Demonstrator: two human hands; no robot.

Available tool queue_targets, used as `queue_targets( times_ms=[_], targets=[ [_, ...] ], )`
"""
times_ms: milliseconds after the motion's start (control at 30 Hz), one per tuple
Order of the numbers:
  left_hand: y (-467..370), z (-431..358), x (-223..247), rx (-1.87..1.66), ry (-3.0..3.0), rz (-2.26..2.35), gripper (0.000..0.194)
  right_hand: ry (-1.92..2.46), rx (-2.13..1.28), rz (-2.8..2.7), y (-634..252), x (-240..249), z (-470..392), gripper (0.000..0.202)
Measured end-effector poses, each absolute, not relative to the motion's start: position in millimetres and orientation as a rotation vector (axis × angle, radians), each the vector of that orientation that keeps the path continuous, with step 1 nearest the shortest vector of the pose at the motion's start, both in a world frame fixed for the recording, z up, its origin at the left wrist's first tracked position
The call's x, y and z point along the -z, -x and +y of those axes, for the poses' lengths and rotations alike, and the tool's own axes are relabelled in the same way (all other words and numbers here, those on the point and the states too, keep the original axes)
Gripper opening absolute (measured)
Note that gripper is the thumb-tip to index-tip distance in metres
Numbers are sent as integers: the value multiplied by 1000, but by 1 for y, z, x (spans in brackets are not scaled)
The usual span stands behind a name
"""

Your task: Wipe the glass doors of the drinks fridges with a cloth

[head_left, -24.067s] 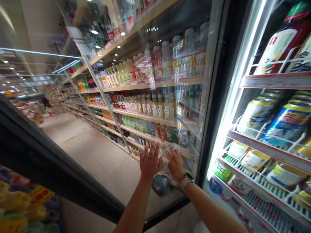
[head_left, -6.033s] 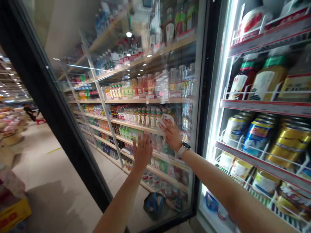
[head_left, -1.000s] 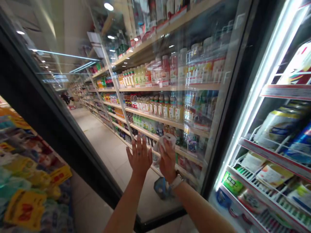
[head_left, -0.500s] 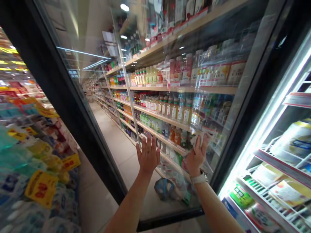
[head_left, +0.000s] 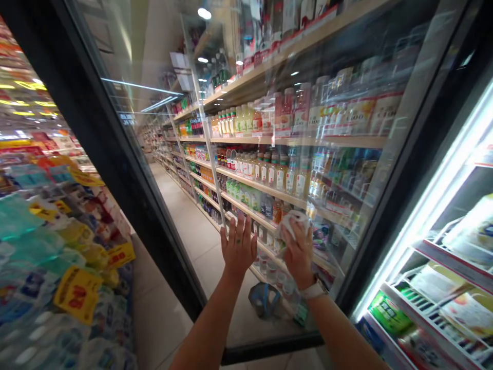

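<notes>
A glass door (head_left: 154, 205) in a black frame stands open in front of me, with bottle shelves seen through it. Flat against the glass, fingers spread, is my left hand (head_left: 239, 249), a ring on one finger and nothing in it. To its right my right hand (head_left: 299, 257), with a watch on the wrist, presses a crumpled white cloth (head_left: 295, 221) to the glass. The fingers lie over the cloth and partly hide it.
On the right, a lit fridge with wire shelves (head_left: 435, 303) holds packaged goods. Wrapped packs with yellow price signs (head_left: 77, 294) are piled at the left. A dark bundle (head_left: 264, 299) shows through the lower glass. The black door frame (head_left: 115, 169) slants down the left.
My right hand has moved left across the glass with the cloth, nearer my left hand. My left hand stays spread on the glass. The view has shifted slightly.
</notes>
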State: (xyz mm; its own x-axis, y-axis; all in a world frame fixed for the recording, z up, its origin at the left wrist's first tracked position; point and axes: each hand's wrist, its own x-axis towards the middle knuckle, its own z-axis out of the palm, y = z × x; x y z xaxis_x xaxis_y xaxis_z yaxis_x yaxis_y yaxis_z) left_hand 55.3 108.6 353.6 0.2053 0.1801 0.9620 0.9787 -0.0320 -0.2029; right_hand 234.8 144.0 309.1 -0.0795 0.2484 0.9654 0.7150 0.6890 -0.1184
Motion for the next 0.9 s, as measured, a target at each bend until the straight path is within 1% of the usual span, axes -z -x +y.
queue_targets(
  times_ms=[100,200,300,367,467,533,633,800,900],
  targets=[
    [-55,109,-351,994,1452,-1187,63,947,449,-1429,-276,-310,158,67],
    [-48,115,-348,1033,1478,-1176,60,1013,386,-1389,-283,-311,159,70],
    [-46,122,-351,1093,1502,-1135,58,974,310,-1503,-259,-310,151,78],
    [-56,124,-357,1136,1480,-1150,56,901,291,-1689,-239,-308,147,81],
    [-90,119,-367,1192,1521,-1210,57,793,305,-1956,-228,-307,148,75],
    [-117,115,-368,1165,1660,-1152,59,772,347,-1975,-238,-307,154,67],
    [-146,119,-361,1071,1817,-1079,61,806,418,-1846,-274,-306,165,60],
    [-157,146,-336,1019,1689,-1126,66,918,420,-1571,-341,-298,179,68],
    [-157,154,-326,1021,1655,-1136,68,998,352,-1332,-343,-296,181,66]
  ],
)
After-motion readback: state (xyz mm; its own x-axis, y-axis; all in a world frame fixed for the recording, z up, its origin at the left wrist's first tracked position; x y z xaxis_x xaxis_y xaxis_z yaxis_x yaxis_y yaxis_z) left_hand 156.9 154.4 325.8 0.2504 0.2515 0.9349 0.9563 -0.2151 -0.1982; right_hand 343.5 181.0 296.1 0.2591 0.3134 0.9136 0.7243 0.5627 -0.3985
